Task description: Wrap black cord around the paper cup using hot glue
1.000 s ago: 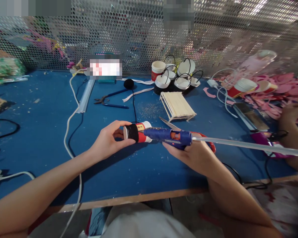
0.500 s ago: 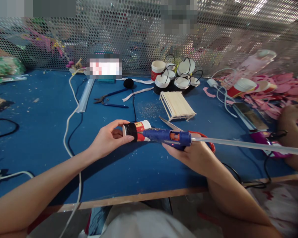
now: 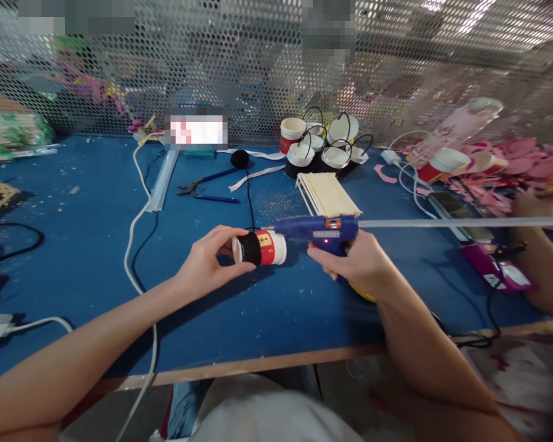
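The left hand [image 3: 203, 265] gripped a cup [image 3: 260, 248] on its side; the right hand [image 3: 357, 265] clasped a glue gun [image 3: 320, 228] just above it.

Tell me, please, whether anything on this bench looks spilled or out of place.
Pale crumbs are scattered on the table beside the stick frame. The long glue stick juts from the glue gun toward another person's hand.
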A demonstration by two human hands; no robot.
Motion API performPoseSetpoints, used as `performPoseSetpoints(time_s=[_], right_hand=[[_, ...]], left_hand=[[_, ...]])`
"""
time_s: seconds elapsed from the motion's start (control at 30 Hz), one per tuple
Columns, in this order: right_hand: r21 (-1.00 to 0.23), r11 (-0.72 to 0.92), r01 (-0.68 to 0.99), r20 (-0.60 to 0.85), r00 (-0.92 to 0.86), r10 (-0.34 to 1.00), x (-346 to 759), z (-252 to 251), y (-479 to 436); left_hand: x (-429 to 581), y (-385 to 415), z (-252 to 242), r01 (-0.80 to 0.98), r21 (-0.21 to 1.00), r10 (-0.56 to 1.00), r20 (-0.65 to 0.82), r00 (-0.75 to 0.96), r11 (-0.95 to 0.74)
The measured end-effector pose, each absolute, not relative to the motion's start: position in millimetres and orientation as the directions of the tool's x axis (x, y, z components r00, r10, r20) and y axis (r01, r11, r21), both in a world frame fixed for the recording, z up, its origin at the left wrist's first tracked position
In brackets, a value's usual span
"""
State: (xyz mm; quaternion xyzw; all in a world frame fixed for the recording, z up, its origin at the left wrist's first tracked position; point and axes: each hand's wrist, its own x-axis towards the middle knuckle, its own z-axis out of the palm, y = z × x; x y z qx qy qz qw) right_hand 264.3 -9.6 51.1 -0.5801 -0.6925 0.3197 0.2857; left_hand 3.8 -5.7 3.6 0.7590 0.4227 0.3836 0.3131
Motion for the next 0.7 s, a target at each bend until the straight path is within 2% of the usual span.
performPoseSetpoints(time_s=[0.07,0.17,0.27,0.4,0.6,0.7], right_hand=[[-0.851,0.080,0.520,0.021,-0.118,0.993,266.6,51.7,-3.1],[-0.829,0.139,0.542,0.118,-0.073,0.990,271.2,56.6,9.6],[-0.711,0.099,0.696,0.138,0.000,0.990,276.7,64.1,29.2],[-0.446,-0.051,0.893,0.175,0.144,0.974,288.2,68.2,66.2],[-0.211,-0.151,0.966,0.138,0.183,0.973,297.0,57.6,101.7],[-0.163,-0.188,0.969,0.128,0.210,0.969,295.8,50.0,107.2]], left_hand=[[4.7,-5.2,3.5,0.400,0.821,0.901,0.290,0.323,-0.408],[5.9,-5.6,3.6,0.386,0.840,0.910,0.270,0.314,-0.382],[6.4,-7.1,3.7,0.390,0.829,0.902,0.281,0.328,-0.400],[6.6,-9.0,3.7,0.410,0.804,0.888,0.298,0.350,-0.431],[8.9,-11.8,2.6,0.410,0.773,0.860,0.337,0.382,-0.485],[10.3,-13.4,1.2,0.423,0.749,0.847,0.348,0.403,-0.509]])
